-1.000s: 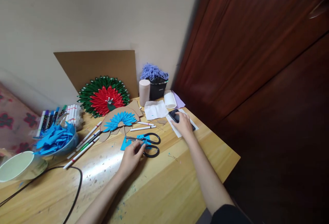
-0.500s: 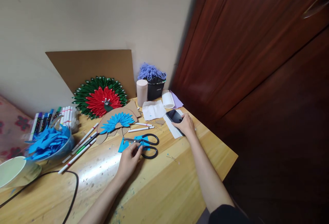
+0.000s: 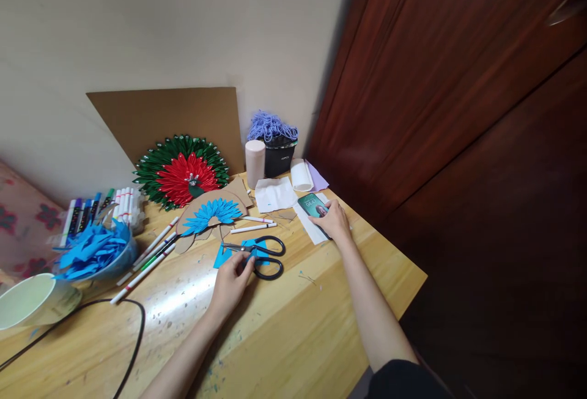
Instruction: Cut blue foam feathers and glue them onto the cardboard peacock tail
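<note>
Head camera looks down, close, over the wooden table (image 3: 293, 338).

A pale wall (image 3: 183, 20) runs behind the wooden table (image 3: 293, 338), which is scuffed and flecked (soft daylight glints off it). To the right stands a dark red-brown wooden door (image 3: 458, 112). Far left, a floral fabric (image 3: 18, 228) shows beside the table.

Two hands at a messy craft table

The left hand (image 3: 230, 283) touches the black scissors (image 3: 261, 255), which lie on blue paper (image 3: 223, 256). The right hand (image 3: 336, 222) rests on a phone (image 3: 313, 204) with its screen lit. A red and green paper fan (image 3: 184, 170) leans against brown cardboard (image 3: 151, 117) near the wall.
</note>
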